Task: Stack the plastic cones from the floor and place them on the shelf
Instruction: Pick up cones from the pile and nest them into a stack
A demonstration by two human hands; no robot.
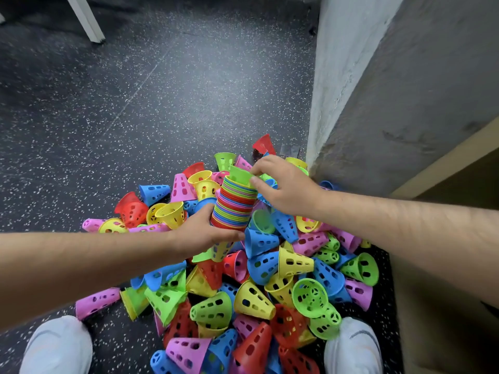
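Flooring of dark rubber with pale speckles (135,117) fills most of my view, from the upper left down to the bottom edge. A rough grey concrete wall corner (378,90) takes up the upper right, with a pale wooden edge (445,163) running along its lower right side.

Next in size is the loose pile of perforated plastic cones (270,292) in red, blue, yellow, green and pink. It is heaped on the floor in the lower centre of the frame and reaches up to the foot of the wall.

Two white shoes sit on the floor at the bottom, the left shoe (56,346) apart from the pile and the right shoe (351,346) touching its edge. A white slanted furniture leg (86,20) stands at the upper left.

Above the pile, at mid-frame, I see a tall multicoloured stack of nested cones (235,203), tilted slightly. The left hand (205,230) grips its lower end, fingers wrapped round it. The right hand (283,184) pinches a single green plastic cone (240,175) between thumb and fingertips, and that cone sits at the top of the stack.
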